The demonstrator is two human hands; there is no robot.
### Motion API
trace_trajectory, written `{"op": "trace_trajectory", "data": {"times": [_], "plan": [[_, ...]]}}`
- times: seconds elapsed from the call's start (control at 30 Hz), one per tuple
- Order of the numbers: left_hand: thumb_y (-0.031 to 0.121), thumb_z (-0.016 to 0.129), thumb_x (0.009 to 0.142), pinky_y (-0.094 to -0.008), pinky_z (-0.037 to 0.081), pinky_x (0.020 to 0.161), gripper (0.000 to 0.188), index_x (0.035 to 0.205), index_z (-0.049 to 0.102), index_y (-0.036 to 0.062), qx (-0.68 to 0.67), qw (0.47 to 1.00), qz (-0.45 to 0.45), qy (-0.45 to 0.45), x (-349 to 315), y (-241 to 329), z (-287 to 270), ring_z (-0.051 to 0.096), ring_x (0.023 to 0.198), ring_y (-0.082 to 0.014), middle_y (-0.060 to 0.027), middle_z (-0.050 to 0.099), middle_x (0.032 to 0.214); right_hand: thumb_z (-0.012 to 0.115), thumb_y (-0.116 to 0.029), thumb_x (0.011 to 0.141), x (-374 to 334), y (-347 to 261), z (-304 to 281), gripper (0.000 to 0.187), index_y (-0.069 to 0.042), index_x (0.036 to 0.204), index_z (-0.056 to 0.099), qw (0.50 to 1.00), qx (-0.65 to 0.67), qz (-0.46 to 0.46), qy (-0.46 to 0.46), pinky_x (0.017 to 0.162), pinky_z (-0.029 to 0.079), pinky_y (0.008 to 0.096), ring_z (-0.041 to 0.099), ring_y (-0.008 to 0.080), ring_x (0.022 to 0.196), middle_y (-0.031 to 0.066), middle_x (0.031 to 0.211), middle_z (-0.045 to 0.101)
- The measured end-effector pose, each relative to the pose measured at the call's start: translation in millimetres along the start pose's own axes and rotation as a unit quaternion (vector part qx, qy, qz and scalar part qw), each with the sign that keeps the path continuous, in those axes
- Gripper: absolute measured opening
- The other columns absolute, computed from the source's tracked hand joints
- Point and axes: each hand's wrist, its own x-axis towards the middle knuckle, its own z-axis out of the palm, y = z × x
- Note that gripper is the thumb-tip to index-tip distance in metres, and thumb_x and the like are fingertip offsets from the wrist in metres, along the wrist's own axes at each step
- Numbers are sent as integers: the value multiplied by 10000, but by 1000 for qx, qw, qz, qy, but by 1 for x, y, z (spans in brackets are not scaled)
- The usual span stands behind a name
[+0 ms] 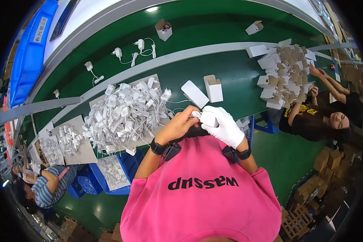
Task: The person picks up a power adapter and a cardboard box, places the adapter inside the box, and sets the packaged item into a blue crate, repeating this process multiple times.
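Observation:
In front of my chest, my left hand (179, 126), bare, pinches the coiled cord (196, 115) of a white power adapter. My right hand (226, 128) wears a white glove, its fingers wrapped round the adapter's block (208, 118). Both hands meet at the near edge of the green table. Just beyond them, a white carton (195, 94) lies tilted on the table. Beside it to the right stands another white carton (213, 89) with an open top. Left of my hands is a large heap of white adapters (127, 111) with tangled cords.
A green conveyor (205, 30) behind a grey rail carries several adapters and two open cartons. Many open cartons (284, 74) cluster at the right, near a co-worker's arms (328, 82). At left, another person (54, 181) sits by smaller adapter piles. Blue bins (119, 169) stand below the table.

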Motion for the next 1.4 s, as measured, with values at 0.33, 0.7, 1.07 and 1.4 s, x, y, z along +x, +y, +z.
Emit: {"op": "trace_trajectory", "data": {"times": [0.33, 0.7, 1.07, 1.4], "plan": [[52, 575, 870, -358, 511, 667, 478, 1334, 475, 103, 397, 915, 51, 53, -1, 38, 7, 664, 776, -304, -167, 644, 864, 790, -177, 704, 14, -4, 10, 632, -29, 1231, 475, 995, 85, 20, -54, 824, 491, 357, 596, 255, 943, 145, 1078, 592], [50, 526, 939, -290, 497, 836, 204, 1110, 635, 65, -176, 973, 47, 144, 34, -20, 4, 622, 962, -179, -95, 652, 1082, 833, -179, 688, 27, 13, 26, 731, -46, 1273, 416, 928, 355, 104, 48, 859, 494, 327, 553, 185, 1034, 85, 1173, 539], [143, 580, 919, -317, 513, 834, 273, 1164, 559, 24, -63, 986, 12, 154, 78, -30, -16, 642, 993, -189, -126, 643, 1107, 808, -169, 733, 39, 36, 18, 776, -33, 1329, 331, 956, 215, 120, 158, 921, 459, 336, 541, 205, 1036, 92, 1154, 527], [221, 575, 876, -362, 542, 715, 303, 1105, 575, 21, 57, 942, -287, 163, 104, -128, -37, 685, 775, -322, -187, 686, 790, 738, -24, 784, 26, 90, 52, 729, -37, 1357, 288, 946, 239, 123, 183, 828, 478, 272, 508, 111, 930, 25, 1013, 482]]}}
